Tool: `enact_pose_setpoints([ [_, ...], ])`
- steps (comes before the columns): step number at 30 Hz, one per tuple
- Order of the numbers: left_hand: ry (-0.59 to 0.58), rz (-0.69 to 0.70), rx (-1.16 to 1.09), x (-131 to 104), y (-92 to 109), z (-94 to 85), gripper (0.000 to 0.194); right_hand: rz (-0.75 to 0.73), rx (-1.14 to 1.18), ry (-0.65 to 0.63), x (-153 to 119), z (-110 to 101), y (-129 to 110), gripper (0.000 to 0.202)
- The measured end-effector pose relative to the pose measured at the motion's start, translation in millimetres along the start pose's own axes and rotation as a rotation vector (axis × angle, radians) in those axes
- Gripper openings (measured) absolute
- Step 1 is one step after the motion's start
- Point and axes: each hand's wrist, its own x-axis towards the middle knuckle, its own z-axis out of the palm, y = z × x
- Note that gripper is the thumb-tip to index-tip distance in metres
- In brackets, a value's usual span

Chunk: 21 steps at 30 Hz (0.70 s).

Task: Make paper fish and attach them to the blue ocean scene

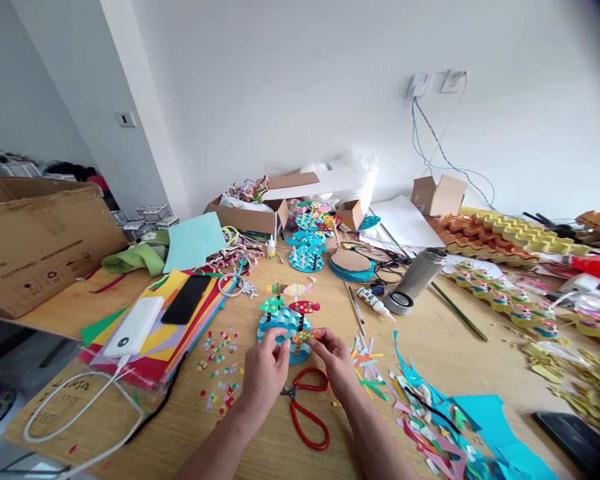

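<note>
A round blue base (263, 327) with wavy paper strips stands on the table before me, carrying several paper fish on dark twisted stems. Among these are a red spotted fish (304, 307), a green fish (272, 305) and a pink striped fish (298, 289). My right hand (336, 360) pinches a small orange fish (303, 337) at the front of the base. Curled at the base's near left side is my left hand (267, 365); whatever its fingers grip is hidden. Red-handled scissors (311, 408) lie between my forearms.
Colourful paper scraps (220, 360) lie left of my hands, with paper strips (367, 360) to the right. A glue bottle (374, 301) and a steel flask (420, 277) are farther right. Finished blue models (307, 240) stand behind. A phone (186, 299) rests on coloured sheets.
</note>
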Motion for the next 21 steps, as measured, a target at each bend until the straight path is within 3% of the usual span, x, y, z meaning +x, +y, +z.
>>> enact_pose_setpoints([
  [4,0.182,-0.035,-0.028,7.7,-13.7,-25.2,0.024,-0.011,-0.043,0.047,0.1,-2.9,-2.1,0.033],
  [7,0.141,-0.052,-0.063,19.4,-27.9,-34.3,0.028,-0.029,-0.083,0.101,1.0,-6.4,-0.4,0.035],
  [15,0.05,-0.11,-0.163,23.3,-57.2,-16.0,0.042,-0.071,-0.271,0.092,-0.6,-18.9,-5.2,0.027],
  [21,0.032,-0.17,-0.202,20.1,-64.4,-8.8,0.051,-0.152,-0.523,0.008,-1.4,-7.9,-7.8,0.021],
])
